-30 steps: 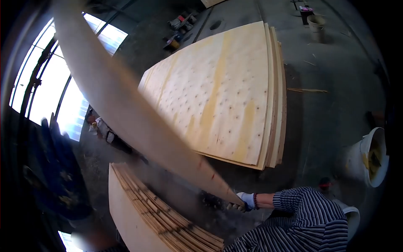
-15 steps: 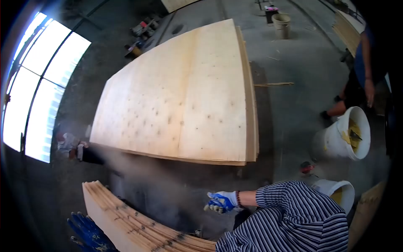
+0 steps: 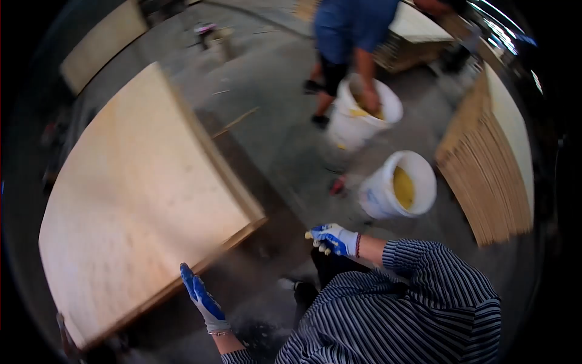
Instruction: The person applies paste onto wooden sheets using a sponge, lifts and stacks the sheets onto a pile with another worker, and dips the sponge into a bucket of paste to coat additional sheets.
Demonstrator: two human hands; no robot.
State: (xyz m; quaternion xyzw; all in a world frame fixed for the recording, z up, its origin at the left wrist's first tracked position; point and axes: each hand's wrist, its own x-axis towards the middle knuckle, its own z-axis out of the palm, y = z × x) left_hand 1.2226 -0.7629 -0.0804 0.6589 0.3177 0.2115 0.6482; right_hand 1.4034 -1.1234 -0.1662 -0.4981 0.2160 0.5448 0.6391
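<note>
My left hand [image 3: 205, 298], in a blue-and-white work glove, is raised beside the near edge of a pale wooden sheet stack [image 3: 142, 182]. Its fingers are stretched out, and nothing shows in them. I cannot tell whether it touches the wood. My right hand [image 3: 334, 240], gloved alike, is held in front of my body with its fingers curled in. Whatever may be inside those fingers is hidden. The top sheet is broad and light, with a few faint dark spots, and motion blurs it.
A white bucket [image 3: 380, 195] holding yellow material stands ahead of my right hand. Behind it, a person in blue [image 3: 351, 27] reaches into another white bucket [image 3: 345, 124]. More stacked sheets [image 3: 485, 176] lie at the right. A small red object [image 3: 337, 185] is on the floor.
My view has swung right, so the sheet stack appears farther left and the buckets nearer the middle. The person in blue now has a hand in a bucket. My right hand stays curled.
</note>
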